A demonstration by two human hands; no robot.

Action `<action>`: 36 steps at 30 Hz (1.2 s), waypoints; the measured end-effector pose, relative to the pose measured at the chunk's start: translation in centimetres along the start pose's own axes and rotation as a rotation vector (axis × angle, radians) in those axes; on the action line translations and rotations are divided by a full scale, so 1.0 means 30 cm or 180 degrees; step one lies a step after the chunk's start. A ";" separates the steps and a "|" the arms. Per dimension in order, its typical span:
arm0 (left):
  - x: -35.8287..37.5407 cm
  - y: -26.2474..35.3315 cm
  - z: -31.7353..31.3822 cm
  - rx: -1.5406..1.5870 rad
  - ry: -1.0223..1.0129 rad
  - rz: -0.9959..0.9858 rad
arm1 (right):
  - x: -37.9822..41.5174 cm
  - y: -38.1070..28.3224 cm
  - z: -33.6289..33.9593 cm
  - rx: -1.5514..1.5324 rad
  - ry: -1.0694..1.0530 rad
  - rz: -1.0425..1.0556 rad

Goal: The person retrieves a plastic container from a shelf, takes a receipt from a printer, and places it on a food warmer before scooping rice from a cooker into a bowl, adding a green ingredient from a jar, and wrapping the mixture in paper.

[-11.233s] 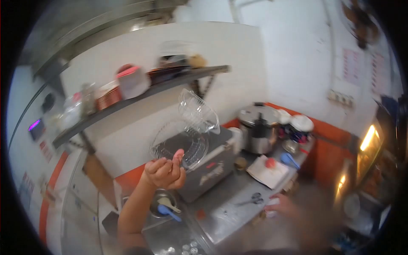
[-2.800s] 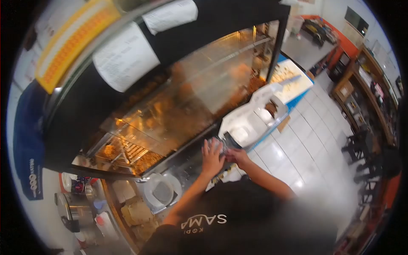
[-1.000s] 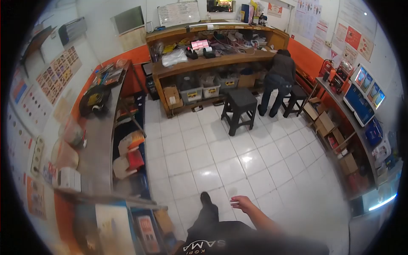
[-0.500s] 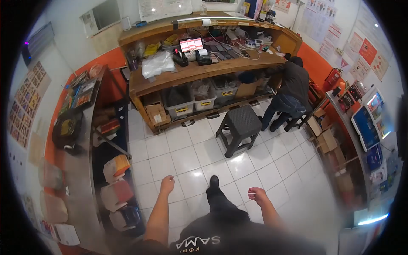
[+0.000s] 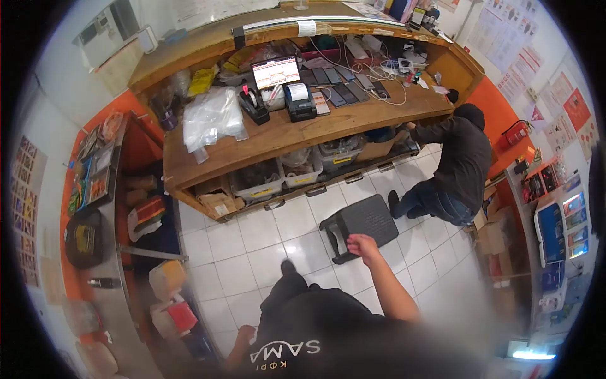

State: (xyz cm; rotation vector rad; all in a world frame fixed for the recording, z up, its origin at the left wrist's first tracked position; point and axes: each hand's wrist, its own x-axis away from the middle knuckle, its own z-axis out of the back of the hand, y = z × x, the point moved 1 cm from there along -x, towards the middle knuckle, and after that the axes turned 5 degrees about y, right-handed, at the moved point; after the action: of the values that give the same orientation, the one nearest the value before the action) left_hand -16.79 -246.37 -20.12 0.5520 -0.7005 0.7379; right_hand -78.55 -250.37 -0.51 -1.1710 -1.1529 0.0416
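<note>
My right hand [image 5: 363,247] is raised in front of me with nothing showing in it, its fingers loosely apart. It overlaps the near edge of a dark plastic stool [image 5: 369,222] on the tiled floor. My left hand [image 5: 246,333] hangs low beside my black shirt [image 5: 287,344]; its fingers are blurred and partly hidden. Ahead stands a wooden counter [image 5: 265,140] bearing a lit tablet [image 5: 276,72], a receipt printer [image 5: 300,102], a tape dispenser [image 5: 254,105], clear plastic bags [image 5: 213,123] and several phones [image 5: 344,95].
A person in dark clothes [image 5: 464,155] bends at the counter's right end. Plastic bins [image 5: 255,184] fill the shelf below. A metal table [image 5: 117,252] with a black bag [image 5: 85,239] runs along the left. Cardboard boxes [image 5: 495,237] stand at the right.
I have moved closer to the counter and stool. My right hand has swung forward and inward, while my left hand has dropped back beside my body. The other person stays at the counter.
</note>
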 end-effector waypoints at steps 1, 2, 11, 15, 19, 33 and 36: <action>-0.038 -0.009 0.041 -0.0132 -0.0008 -0.0168 | -0.053 -0.079 -0.064 -0.0063 -0.0049 0.0012; -0.070 -0.032 0.090 -0.0260 -0.0206 -0.0185 | -0.119 -0.151 -0.125 -0.0129 -0.0097 0.0028; -0.805 -0.463 0.922 0.1150 0.1765 0.0291 | -0.706 -0.675 -0.557 0.0247 -0.0202 0.0144; -0.917 -0.463 1.517 0.2275 0.2771 0.0871 | -0.872 -0.965 -0.711 0.0042 -0.0314 0.0406; -0.890 -0.414 1.885 0.3140 0.2797 0.0964 | -1.094 -1.212 -0.783 -0.0032 -0.0199 0.0778; -0.923 -0.040 1.016 0.4054 0.1567 0.2231 | -1.647 -1.616 -0.938 0.0767 -0.0101 0.1244; -0.913 0.077 1.050 0.3818 0.1303 0.2330 | -1.732 -1.586 -0.967 0.1176 -0.0223 0.1460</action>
State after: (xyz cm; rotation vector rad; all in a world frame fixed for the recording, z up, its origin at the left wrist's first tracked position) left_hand -45.01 -277.24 -19.49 1.1921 0.0348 1.9235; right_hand -106.49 -321.24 0.94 -1.0824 -0.8684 0.6250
